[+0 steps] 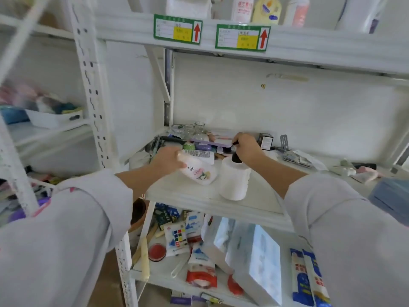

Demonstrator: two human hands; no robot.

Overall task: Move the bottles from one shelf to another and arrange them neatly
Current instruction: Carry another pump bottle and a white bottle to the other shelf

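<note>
My left hand grips a white bottle with a flower print, held tilted on its side just above the middle shelf. My right hand is closed on the black pump top of a white pump bottle, which stands upright near the shelf's front edge. The two bottles are side by side, almost touching. On the top shelf stand several more bottles, white, yellow and pink.
Behind my hands the middle shelf holds glass jars, a hairbrush, a purple tray and small clutter to the right. Green labels hang on the upper shelf edge. Packets and a box fill the lower shelf.
</note>
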